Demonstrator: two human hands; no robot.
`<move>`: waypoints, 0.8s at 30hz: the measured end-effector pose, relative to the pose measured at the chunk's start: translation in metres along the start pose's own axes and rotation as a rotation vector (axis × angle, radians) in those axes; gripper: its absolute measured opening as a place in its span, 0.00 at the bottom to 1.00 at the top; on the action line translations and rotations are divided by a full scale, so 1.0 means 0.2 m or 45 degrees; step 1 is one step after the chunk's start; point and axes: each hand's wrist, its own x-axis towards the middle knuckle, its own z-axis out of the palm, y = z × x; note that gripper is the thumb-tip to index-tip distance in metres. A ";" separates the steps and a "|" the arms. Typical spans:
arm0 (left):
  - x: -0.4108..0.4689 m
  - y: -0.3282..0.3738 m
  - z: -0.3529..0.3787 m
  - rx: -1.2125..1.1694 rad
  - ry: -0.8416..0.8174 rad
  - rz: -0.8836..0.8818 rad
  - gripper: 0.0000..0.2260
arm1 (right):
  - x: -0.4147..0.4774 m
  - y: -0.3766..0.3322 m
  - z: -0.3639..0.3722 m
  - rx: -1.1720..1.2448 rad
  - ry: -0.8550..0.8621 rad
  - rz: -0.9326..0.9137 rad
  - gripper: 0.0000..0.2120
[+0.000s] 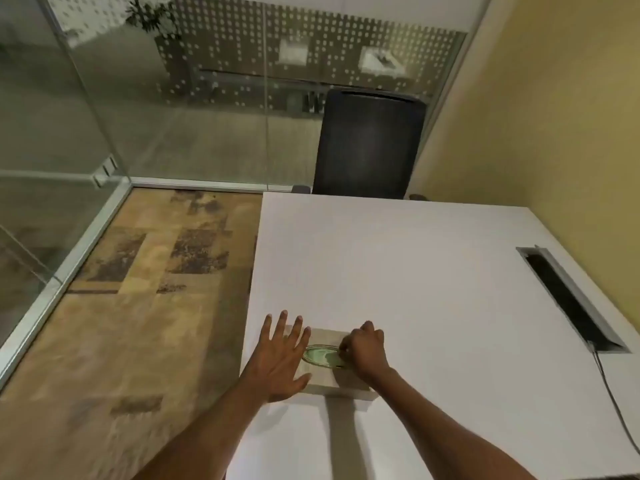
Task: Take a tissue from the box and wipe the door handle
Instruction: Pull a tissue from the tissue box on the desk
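A flat beige tissue box [343, 382] lies near the left front edge of the white table [415, 271]. Its top has an oval opening [323, 356] with a greenish rim and pale tissue inside. My left hand [280, 355] rests flat on the box's left side, fingers spread. My right hand [365, 349] is curled over the right end of the opening, fingertips pinched at the tissue there. No tissue stands out of the box. No door handle is clearly visible.
A black office chair [370, 147] stands at the table's far edge. A cable slot [571, 299] with a grey cable [613, 396] lies at the table's right. Glass walls [138, 98] enclose patterned carpet [138, 306] on the left; a yellow wall [554, 116] on the right.
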 end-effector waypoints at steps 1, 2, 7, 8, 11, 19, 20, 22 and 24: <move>0.03 0.00 0.03 -0.023 -0.020 0.005 0.39 | 0.02 0.00 0.02 0.002 -0.026 -0.027 0.11; 0.05 0.01 0.04 -0.057 -0.046 -0.004 0.40 | 0.03 -0.01 0.03 -0.010 -0.064 -0.042 0.11; 0.16 0.02 0.14 -0.111 -0.213 0.041 0.46 | 0.11 -0.05 0.09 -0.146 -0.163 -0.144 0.09; 0.17 0.01 0.15 -0.134 -0.263 0.039 0.47 | 0.12 -0.06 0.10 -0.192 -0.210 -0.178 0.08; 0.20 0.01 0.18 -0.224 -0.306 0.051 0.49 | 0.14 -0.08 0.08 -0.339 -0.308 -0.193 0.06; 0.21 0.01 0.20 -0.296 -0.300 0.077 0.48 | 0.19 -0.09 0.01 -0.287 -0.381 -0.452 0.13; 0.21 0.01 0.21 -0.292 -0.301 0.076 0.48 | 0.19 -0.09 0.01 -0.316 -0.379 -0.515 0.13; 0.22 0.00 0.21 -0.291 -0.289 0.068 0.48 | 0.21 -0.09 0.00 -0.358 -0.347 -0.621 0.14; 0.22 0.00 0.21 -0.290 -0.293 0.065 0.47 | 0.22 -0.09 0.01 -0.362 -0.362 -0.685 0.14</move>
